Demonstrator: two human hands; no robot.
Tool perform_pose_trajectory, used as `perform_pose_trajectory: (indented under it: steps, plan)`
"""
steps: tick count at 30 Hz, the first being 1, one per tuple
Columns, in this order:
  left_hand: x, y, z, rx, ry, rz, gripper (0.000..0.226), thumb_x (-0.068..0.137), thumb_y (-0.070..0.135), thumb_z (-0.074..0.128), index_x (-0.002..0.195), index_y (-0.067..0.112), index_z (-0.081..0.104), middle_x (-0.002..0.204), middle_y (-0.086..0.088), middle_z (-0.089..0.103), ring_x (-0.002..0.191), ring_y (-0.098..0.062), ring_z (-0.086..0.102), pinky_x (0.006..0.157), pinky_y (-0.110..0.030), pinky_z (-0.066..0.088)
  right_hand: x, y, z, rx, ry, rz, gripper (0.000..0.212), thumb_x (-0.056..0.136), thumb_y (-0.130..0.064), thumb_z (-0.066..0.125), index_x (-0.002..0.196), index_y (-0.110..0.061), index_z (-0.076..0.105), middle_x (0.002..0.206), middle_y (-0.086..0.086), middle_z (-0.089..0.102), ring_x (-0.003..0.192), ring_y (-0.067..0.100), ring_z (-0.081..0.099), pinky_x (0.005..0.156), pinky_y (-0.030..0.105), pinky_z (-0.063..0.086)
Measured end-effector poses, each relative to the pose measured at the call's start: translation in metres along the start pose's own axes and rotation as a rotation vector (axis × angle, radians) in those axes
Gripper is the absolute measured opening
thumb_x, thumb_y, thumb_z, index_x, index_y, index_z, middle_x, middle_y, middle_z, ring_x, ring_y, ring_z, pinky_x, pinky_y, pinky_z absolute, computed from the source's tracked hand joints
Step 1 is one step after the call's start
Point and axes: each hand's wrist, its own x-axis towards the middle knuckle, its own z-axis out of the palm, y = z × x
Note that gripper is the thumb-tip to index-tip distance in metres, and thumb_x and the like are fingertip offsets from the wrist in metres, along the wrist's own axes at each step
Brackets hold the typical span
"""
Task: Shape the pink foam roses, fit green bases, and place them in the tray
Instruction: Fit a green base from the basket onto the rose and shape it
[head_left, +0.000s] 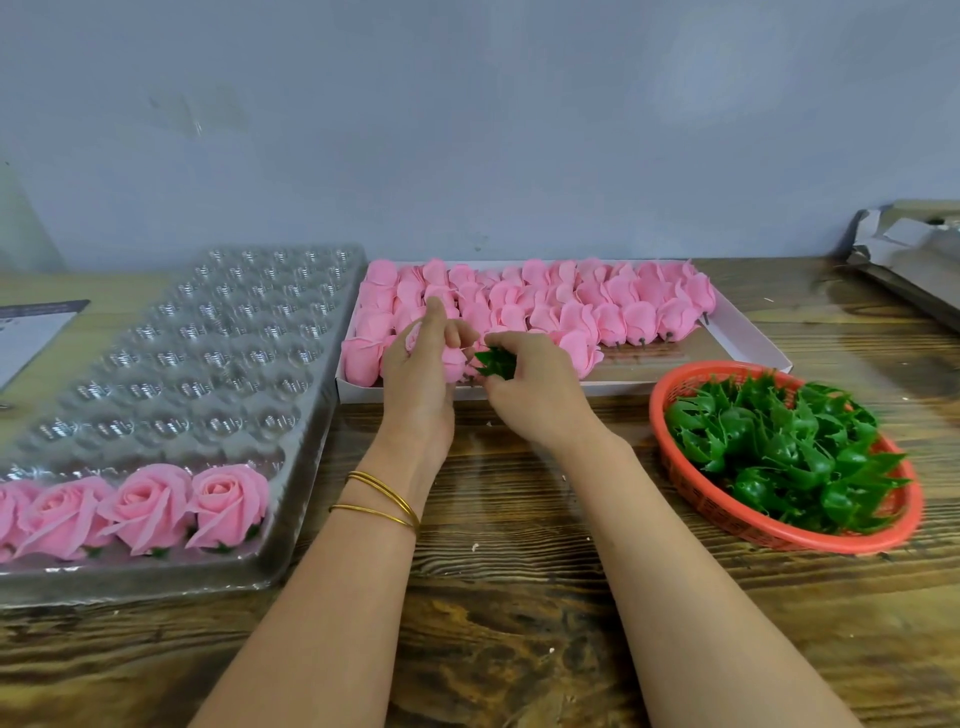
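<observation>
Now, head view. Your left grip (415, 364) curls round a pink rose (453, 364), held just over the near-left corner of the white box (753, 343) of unshaped blooms. Right grip (524, 387) pinches a green base (496, 362) right against the rose's underside. Prob. step: seating the base. Keep rose steady, push base on straight, don't crush petals. Join is hidden, so go by feel. Clear tray (218, 364), left on bench (519, 597), has finished roses (150, 506) in near row w/ empty pockets behind. Spare bases (779, 447) sit in red basket (655, 415), right.
</observation>
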Motion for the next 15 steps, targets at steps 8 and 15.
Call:
perform_pose_trajectory:
  steps: [8, 15]
  plan:
    - [0.0030, -0.0002, -0.0006, 0.009, -0.013, 0.042, 0.059, 0.104, 0.033, 0.045, 0.045, 0.025, 0.048, 0.086, 0.004, 0.074, 0.113, -0.024, 0.063, 0.109, -0.056, 0.038, -0.0008, 0.0023, 0.0028, 0.001, -0.016, -0.022, 0.054, 0.082, 0.002, 0.063, 0.134, -0.008, 0.056, 0.131, 0.009, 0.061, 0.120, 0.018, 0.056, 0.093, 0.013, 0.033]
    - [0.0035, 0.0005, -0.0010, -0.001, 0.001, 0.051, 0.057, 0.104, 0.040, 0.043, 0.049, 0.024, 0.047, 0.097, 0.001, 0.076, 0.118, -0.019, 0.061, 0.110, -0.057, 0.037, 0.0008, 0.0036, 0.0013, 0.061, -0.003, 0.012, 0.045, 0.078, -0.003, 0.073, 0.122, -0.008, 0.065, 0.115, 0.006, 0.067, 0.104, 0.017, 0.061, 0.080, 0.012, 0.040]
